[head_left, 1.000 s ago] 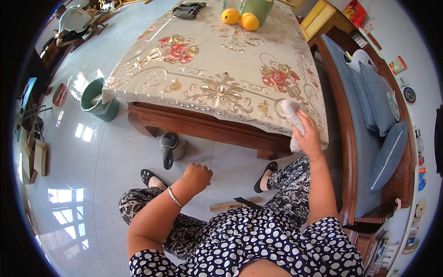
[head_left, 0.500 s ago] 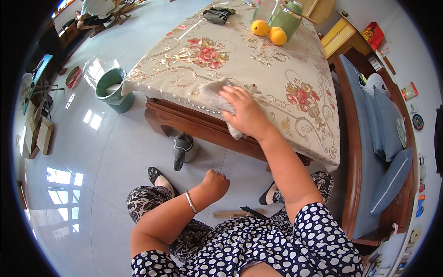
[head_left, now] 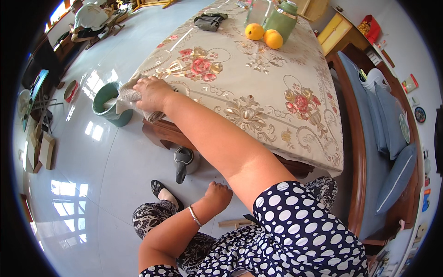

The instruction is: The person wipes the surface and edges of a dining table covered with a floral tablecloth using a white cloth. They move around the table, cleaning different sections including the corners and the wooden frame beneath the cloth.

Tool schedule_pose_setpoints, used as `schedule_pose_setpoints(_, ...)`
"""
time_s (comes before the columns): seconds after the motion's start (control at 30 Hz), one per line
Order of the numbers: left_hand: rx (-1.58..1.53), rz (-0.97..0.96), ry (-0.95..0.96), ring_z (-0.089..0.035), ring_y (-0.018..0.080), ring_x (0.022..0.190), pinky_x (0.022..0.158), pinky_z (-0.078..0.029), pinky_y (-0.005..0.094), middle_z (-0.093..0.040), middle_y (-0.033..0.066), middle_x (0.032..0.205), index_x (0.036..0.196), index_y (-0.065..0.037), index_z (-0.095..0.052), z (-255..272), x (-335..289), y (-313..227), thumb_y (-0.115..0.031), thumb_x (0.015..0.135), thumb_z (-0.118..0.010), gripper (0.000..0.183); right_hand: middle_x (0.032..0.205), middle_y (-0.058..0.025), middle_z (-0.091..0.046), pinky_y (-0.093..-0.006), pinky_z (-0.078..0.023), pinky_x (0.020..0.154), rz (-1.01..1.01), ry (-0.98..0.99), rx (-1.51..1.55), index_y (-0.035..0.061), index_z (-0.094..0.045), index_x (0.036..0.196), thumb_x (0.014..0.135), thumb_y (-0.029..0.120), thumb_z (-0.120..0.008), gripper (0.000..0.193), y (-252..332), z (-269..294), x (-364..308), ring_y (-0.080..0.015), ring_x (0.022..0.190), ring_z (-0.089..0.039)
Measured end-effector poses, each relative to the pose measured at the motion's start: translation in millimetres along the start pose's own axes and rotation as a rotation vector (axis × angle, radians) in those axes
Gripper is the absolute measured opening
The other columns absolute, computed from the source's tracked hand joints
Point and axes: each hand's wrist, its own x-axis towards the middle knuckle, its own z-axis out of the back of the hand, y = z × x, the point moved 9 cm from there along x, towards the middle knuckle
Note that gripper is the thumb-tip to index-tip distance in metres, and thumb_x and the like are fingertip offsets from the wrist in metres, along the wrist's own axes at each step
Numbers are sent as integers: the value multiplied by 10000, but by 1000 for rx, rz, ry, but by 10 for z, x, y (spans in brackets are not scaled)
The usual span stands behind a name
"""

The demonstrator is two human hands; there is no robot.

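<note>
My right hand (head_left: pixel 154 94) presses a greyish-beige cloth (head_left: pixel 127 96) onto the near left corner of the table, and part of the cloth hangs over the edge. Its arm reaches across my front. Under it lies a cream floral tablecloth (head_left: pixel 217 99) with red roses. My left hand (head_left: pixel 218 197), with a silver bangle on the wrist, is curled into a fist above the floor, apart from the table; nothing shows in it.
Two oranges (head_left: pixel 273 39) sit beside a green jug (head_left: pixel 282 21) and a dark pouch (head_left: pixel 210 21). A green bin (head_left: pixel 121 119) stands by the table corner, a kettle (head_left: pixel 183 161) on the floor. Right is a bench with blue cushions (head_left: pixel 396 177). A person (head_left: pixel 90 19) crouches far left.
My right hand has slid the cloth leftward along the table's near edge to the left corner. My left hand stays closed in nearly the same place.
</note>
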Motion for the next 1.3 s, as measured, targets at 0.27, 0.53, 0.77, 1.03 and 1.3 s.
schedule_pose_setpoints(0.27, 67, 39, 351, -599, 237, 957, 817, -436, 386, -629, 67, 974, 1000, -121, -613, 559, -184, -32, -356, 790, -638, 316, 1353, -133, -443, -364, -316, 1058, -47, -118, -52, 67, -513, 1256, 760, 341, -570, 569, -757, 481, -877, -268, 1262, -399)
schedule_pose_setpoints(0.53, 106, 4, 336, -607, 239, 931, 792, -445, 386, -630, 69, 953, 989, -130, -612, 543, -125, -75, -388, 783, -638, 331, 1342, -152, -451, -352, -316, 1053, -421, -326, -78, 13, -509, 1239, 783, 215, -625, 512, -1937, 1448, -3092, -275, 1257, -407)
schedule_pose_setpoints(0.77, 111, 12, 355, -603, 237, 947, 809, -436, 383, -631, 65, 977, 996, -133, -619, 529, -188, -84, -386, 789, -632, 327, 1310, -151, -482, -350, -324, 1039, -856, -470, -162, -9, -502, 1236, 787, 226, -597, 516, -2531, 2035, -5225, -290, 1238, -426)
schedule_pose_setpoints(1.03, 89, 24, 337, -605, 246, 940, 791, -436, 389, -630, 70, 969, 993, -127, -614, 476, -363, -86, -382, 792, -629, 325, 1301, -163, -488, -346, -335, 1030, -799, -443, -229, -3, -525, 1216, 779, 220, -602, 497, -2663, 1941, -4805, -299, 1219, -443)
schedule_pose_setpoints(1.3, 63, 9, 319, -597, 247, 949, 800, -430, 384, -624, 86, 986, 1014, -92, -608, 569, -310, -186, -336, 793, -634, 330, 1321, -154, -475, -376, -321, 1044, -401, -312, -130, 20, -539, 1217, 771, 292, -593, 525, -2087, 1246, -2307, -315, 1239, -407)
